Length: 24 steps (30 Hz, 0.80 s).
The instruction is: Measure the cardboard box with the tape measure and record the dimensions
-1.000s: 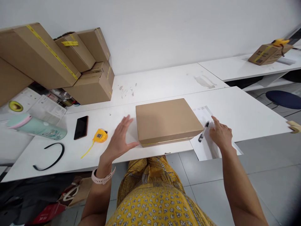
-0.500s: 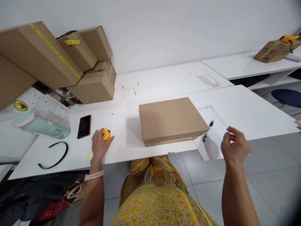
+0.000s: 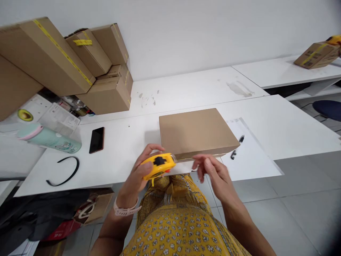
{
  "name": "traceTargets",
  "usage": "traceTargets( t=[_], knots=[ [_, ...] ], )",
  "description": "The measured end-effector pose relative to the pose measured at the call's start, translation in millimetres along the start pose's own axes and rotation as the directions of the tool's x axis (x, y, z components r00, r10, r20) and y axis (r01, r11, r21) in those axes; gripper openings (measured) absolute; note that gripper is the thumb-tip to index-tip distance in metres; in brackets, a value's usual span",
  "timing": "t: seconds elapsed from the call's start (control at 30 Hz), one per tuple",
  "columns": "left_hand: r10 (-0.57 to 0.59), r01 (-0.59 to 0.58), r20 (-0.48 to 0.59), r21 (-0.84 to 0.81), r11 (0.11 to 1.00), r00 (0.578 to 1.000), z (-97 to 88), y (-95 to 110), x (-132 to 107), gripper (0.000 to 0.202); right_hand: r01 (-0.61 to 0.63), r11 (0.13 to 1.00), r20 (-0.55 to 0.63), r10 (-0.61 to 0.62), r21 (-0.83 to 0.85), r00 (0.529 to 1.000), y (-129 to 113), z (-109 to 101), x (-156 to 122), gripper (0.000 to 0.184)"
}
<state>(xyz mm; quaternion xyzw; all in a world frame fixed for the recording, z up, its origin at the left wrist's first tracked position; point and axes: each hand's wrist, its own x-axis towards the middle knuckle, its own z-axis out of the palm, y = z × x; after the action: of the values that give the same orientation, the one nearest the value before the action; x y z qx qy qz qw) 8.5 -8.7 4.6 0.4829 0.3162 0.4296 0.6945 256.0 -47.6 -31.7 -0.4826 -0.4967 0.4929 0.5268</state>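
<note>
My left hand (image 3: pixel 137 176) grips a yellow tape measure (image 3: pixel 160 166) with a black piece on its side, held up in front of the table's near edge. A short yellow strap hangs beneath it. My right hand (image 3: pixel 213 173) is empty, its fingers loosely bent and apart, just right of the tape measure. Beyond both hands a closed brown cardboard box (image 3: pixel 198 129) lies flat on the white table (image 3: pixel 144 129). To the box's right are a sheet of paper (image 3: pixel 253 156) and a black pen with its cap (image 3: pixel 233 154) on top of it.
On the left stand a phone (image 3: pixel 97 140), a black headband (image 3: pixel 76 168) and a mint-green bottle (image 3: pixel 57 141) lying tilted. Stacked cardboard boxes (image 3: pixel 106 97) fill the back left corner. Another box (image 3: pixel 311 55) sits far right; a dark blue stool (image 3: pixel 329 108) is below it.
My left hand has lifted the tape measure off the table and carried it right, before the box. My right hand has moved left from beside the paper towards it.
</note>
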Motion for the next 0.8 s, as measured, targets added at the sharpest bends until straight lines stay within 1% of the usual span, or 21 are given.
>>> traceTargets(
  t=[0.03, 0.07, 0.13, 0.2, 0.3, 0.37, 0.4, 0.43, 0.5, 0.53, 0.6, 0.63, 0.7, 0.73, 0.8],
  knots=[
    [-0.035, 0.038, 0.051, -0.049, 0.998, 0.998, 10.6, 0, 5, 0.050, -0.065, 0.996, 0.119, 0.058, 0.060, 0.991, -3, 8, 3, 0.042],
    [-0.063, 0.070, 0.085, -0.082, 0.994, 0.994, 17.8, -1, 10, 0.047, -0.119, 0.988, 0.192, 0.099, 0.095, 0.976, -5, 14, 7, 0.048],
    [-0.088, 0.101, 0.112, -0.120, 0.988, 0.990, 25.0, -4, 18, 0.043, -0.183, 0.976, 0.267, 0.145, 0.121, 0.953, -8, 21, 15, 0.055],
    [-0.091, 0.109, 0.134, -0.139, 0.984, 0.987, 27.3, -6, 22, 0.041, -0.204, 0.969, 0.305, 0.154, 0.140, 0.940, -10, 25, 21, 0.057],
    [-0.106, 0.127, 0.155, -0.135, 0.983, 0.982, 28.6, -4, 22, 0.040, -0.239, 0.947, 0.338, 0.159, 0.212, 0.928, -15, 30, 27, 0.057],
    [-0.134, 0.149, 0.153, -0.089, 0.985, 0.979, 27.4, 1, 24, 0.041, -0.277, 0.925, 0.348, 0.178, 0.259, 0.920, -22, 28, 32, 0.055],
    [-0.143, 0.152, 0.151, -0.053, 0.987, 0.978, 24.9, 5, 25, 0.043, -0.274, 0.921, 0.341, 0.172, 0.277, 0.924, -26, 22, 36, 0.054],
    [-0.144, 0.148, 0.147, -0.012, 0.989, 0.979, 20.7, 10, 27, 0.045, -0.242, 0.925, 0.315, 0.146, 0.291, 0.938, -31, 13, 42, 0.052],
    [-0.135, 0.125, 0.125, 0.084, 0.989, 0.983, 6.2, 22, 34, 0.048, -0.107, 0.951, 0.200, 0.049, 0.290, 0.979, -41, -16, 58, 0.049],
    [-0.125, 0.110, 0.106, 0.133, 0.985, 0.986, -4.1, 29, 38, 0.049, -0.023, 0.964, 0.121, -0.009, 0.267, 0.993, -45, -36, 68, 0.049],
    [-0.113, 0.100, 0.046, 0.222, 0.970, 0.993, -28.7, 43, 47, 0.047, 0.051, 0.983, -0.016, -0.049, 0.174, 0.999, -48, -80, 90, 0.048],
    [-0.108, 0.100, 0.016, 0.263, 0.960, 0.994, -41.8, 50, 51, 0.046, 0.061, 0.990, -0.063, -0.054, 0.127, 0.997, -47, -102, 102, 0.047],
    [-0.118, 0.127, -0.046, 0.335, 0.934, 0.992, -66.7, 60, 59, 0.044, 0.034, 0.997, -0.093, -0.027, 0.072, 0.995, -38, -138, 121, 0.043],
    [-0.124, 0.138, -0.062, 0.357, 0.924, 0.990, -77.4, 64, 62, 0.044, 0.013, 0.999, -0.108, -0.008, 0.050, 0.994, -30, -151, 128, 0.041],
    [-0.140, 0.158, -0.075, 0.385, 0.909, 0.987, -93.5, 68, 69, 0.043, -0.036, 0.999, -0.114, 0.037, 0.006, 0.993, -14, -166, 138, 0.038]
  ],
)
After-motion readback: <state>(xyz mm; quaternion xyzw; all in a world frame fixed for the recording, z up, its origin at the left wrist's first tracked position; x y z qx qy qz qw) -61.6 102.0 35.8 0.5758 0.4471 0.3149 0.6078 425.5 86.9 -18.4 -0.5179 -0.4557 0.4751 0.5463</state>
